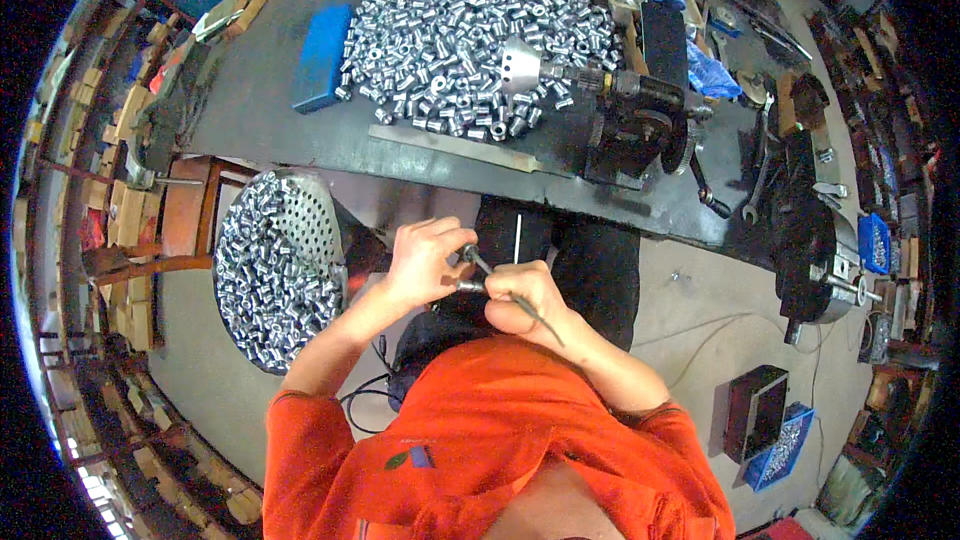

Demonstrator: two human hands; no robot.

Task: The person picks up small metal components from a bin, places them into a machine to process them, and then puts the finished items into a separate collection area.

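My left hand point(430, 260) is closed, its fingertips pinching a small metal sleeve point(466, 255). Beside it, my right hand point(525, 298) is wrapped round a thin dark rod-like tool point(541, 318), whose tail sticks out below the fist. The tool's front end slants up to the left and meets the sleeve; whether it sits inside the bore I cannot tell. A shiny cylindrical piece point(470, 286) shows between the two hands, and I cannot see which hand bears it. Both hands are over my lap, in front of the bench edge.
A large heap of metal sleeves point(450, 50) covers the dark bench point(270, 120), by a blue box point(322, 58). At its right stands a cranked metal fixture point(640, 125). A perforated basket point(308, 210) of sleeves is at my left. Blue bin point(780, 448) and cables are on the floor.
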